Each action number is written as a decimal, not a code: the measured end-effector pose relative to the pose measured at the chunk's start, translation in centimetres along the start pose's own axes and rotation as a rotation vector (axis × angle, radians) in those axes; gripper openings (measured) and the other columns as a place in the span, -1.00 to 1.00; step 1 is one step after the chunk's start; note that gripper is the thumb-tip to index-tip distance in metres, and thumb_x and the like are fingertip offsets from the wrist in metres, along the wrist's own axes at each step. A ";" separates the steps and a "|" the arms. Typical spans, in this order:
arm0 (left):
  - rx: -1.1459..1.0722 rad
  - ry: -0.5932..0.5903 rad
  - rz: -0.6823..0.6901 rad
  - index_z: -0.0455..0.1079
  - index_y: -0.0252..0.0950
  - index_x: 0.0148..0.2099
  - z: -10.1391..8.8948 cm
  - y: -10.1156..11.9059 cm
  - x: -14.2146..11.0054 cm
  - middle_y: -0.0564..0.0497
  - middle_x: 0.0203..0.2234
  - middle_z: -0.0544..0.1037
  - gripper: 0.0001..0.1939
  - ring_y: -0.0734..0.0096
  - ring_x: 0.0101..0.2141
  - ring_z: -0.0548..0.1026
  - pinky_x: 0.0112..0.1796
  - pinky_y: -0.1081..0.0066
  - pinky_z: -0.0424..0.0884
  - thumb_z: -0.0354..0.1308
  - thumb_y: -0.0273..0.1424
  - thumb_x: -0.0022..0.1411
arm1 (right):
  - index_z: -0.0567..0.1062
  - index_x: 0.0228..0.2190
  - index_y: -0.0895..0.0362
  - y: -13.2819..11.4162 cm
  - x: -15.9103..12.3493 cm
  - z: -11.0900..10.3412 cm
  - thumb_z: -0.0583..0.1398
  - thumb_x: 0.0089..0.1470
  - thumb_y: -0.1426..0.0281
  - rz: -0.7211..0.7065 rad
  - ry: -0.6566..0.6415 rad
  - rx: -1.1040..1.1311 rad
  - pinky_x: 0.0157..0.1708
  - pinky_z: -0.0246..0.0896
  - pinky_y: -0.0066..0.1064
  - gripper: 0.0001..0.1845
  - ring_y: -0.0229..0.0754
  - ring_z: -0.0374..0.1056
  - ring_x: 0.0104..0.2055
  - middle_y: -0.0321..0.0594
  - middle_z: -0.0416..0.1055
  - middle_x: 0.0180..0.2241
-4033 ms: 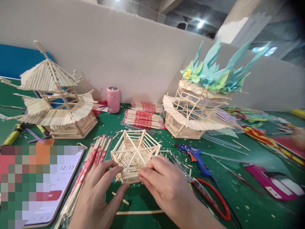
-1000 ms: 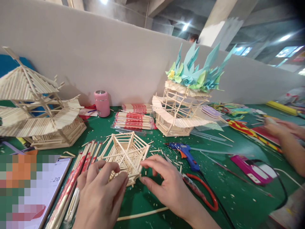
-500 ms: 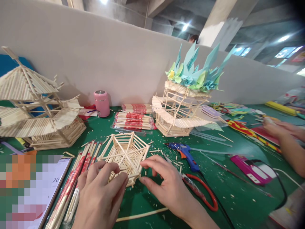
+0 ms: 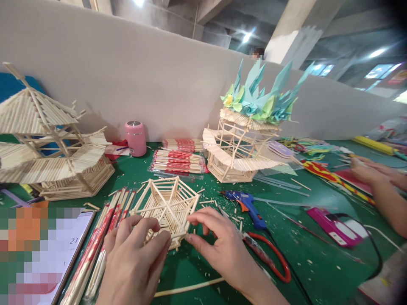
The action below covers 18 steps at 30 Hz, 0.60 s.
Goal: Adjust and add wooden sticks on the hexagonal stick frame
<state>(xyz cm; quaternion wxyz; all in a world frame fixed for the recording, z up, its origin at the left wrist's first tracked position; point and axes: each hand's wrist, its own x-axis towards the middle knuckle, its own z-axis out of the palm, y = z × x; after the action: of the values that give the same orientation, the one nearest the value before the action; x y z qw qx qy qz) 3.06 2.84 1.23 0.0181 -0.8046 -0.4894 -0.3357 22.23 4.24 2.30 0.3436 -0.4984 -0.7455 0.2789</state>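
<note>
Left of our fingers, the phone is cut off and partly pixelated; our left hand has thumb and forefinger nearly together, and we cannot tell whether they pinch anything. Between our fingers sits the stick frame, near left side hidden; our right hand has thumb and forefinger apart beside the frame's near right corner, a partly covered red-handled tool right of them.

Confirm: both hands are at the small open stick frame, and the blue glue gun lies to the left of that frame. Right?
Wrong side: the head view shows the blue glue gun lying to the right of the stick frame. The left hand and right hand are at the frame, as stated.
</note>
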 end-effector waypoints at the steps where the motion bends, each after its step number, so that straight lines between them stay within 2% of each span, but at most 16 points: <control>1: 0.003 -0.010 0.007 0.37 -0.15 -0.29 0.0 0.0 0.0 -0.01 -0.34 0.44 -0.85 0.18 -0.25 0.26 -0.31 0.21 0.12 -0.01 -0.45 0.20 | 0.46 -0.25 0.12 0.0 0.0 0.0 0.24 -0.02 0.52 0.000 -0.001 0.000 -0.39 0.23 -0.46 -0.78 -0.27 0.25 -0.38 -0.26 0.39 -0.31; 18: -0.028 -0.022 -0.031 0.41 -0.13 -0.33 -0.1 -0.1 0.1 0.00 -0.35 0.46 -0.81 0.17 -0.23 0.27 -0.20 0.14 0.14 -0.01 -0.46 0.18 | 0.47 -0.29 0.14 -0.2 0.3 0.0 0.29 -0.07 0.50 -0.031 0.019 -0.031 -0.43 0.25 -0.46 -0.78 -0.27 0.25 -0.42 -0.24 0.40 -0.33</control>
<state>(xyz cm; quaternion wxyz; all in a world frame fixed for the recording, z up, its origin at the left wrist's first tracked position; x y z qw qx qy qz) 3.01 2.93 1.33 -0.0036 -0.8008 -0.4970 -0.3341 22.09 4.50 2.52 0.3473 -0.4946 -0.7541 0.2572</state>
